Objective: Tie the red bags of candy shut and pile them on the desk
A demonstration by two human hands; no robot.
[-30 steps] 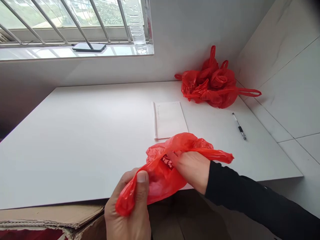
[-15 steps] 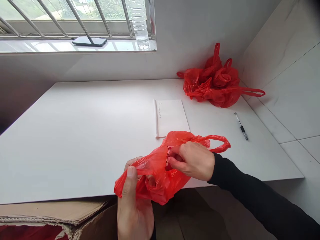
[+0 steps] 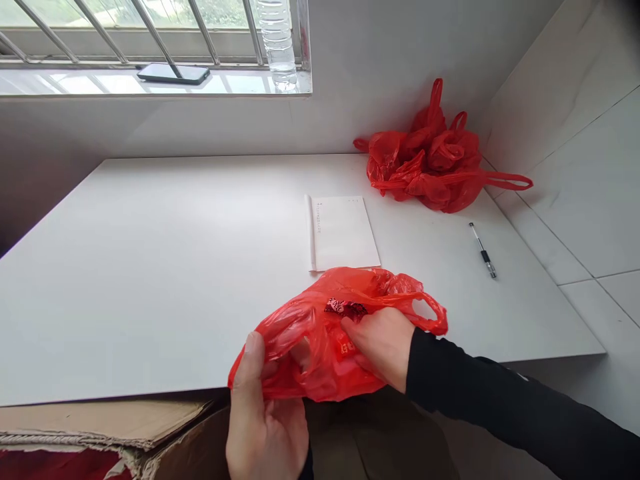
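Hands: left (image 3: 265,420), right (image 3: 383,343) pinching red bag (image 3: 310,340), palms inward.

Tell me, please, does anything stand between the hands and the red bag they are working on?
Nothing visible does: the left hand and the right hand both already grip the red bag directly.

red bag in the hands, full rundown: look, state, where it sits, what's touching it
The red bag is thin, glossy, see-through plastic, crumpled and loosely bunched, with a loop handle sticking out to the right. Something with a dark red print shows through near its top. It is held over the near edge of the white table, just in front of the notepad. The left hand pinches its lower left corner with the thumb on top; the right hand grips its middle.
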